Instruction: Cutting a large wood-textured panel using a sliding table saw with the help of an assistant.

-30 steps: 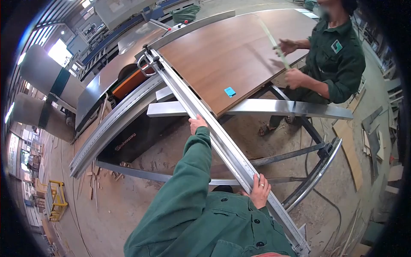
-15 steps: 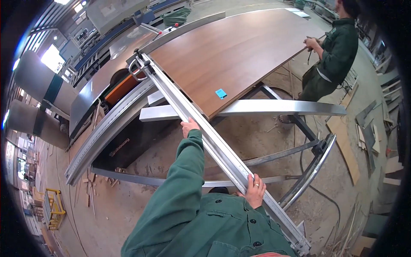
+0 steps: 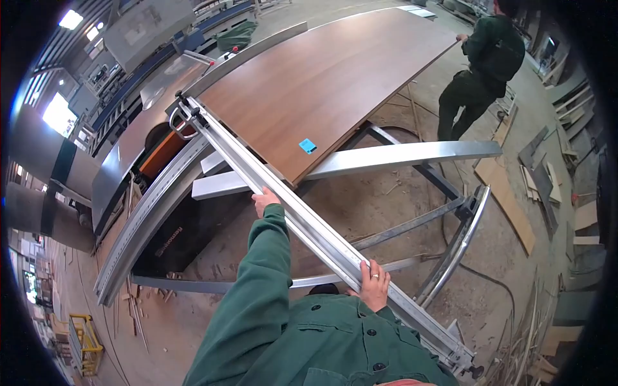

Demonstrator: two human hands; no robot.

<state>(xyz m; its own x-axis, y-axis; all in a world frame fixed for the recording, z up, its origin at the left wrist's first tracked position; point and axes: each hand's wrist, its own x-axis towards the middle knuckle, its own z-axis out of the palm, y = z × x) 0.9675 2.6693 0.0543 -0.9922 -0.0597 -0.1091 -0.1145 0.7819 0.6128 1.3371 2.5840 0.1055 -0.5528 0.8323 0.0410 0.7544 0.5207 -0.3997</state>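
Aluminium fence rail runs along the near short edge of the wood-grain panel and beyond, left hand curled against it, right hand clasped over it farther down.

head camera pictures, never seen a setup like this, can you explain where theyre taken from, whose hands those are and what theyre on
There is no robot here: each grip is simply a person's bare hand. Every picture comes from a fisheye camera on that person's head, looking down, so straight edges seem to bend.

The left grip is at the left edge of a long metal rail; the right grip, wearing a ring, lies over the rail nearer the body. How firmly they hold it is unclear.

Beyond the rail is a large brown panel, with a small blue label on its near end. A silver beam juts out past the panel's near corner. Another person stands by the panel's far right corner.
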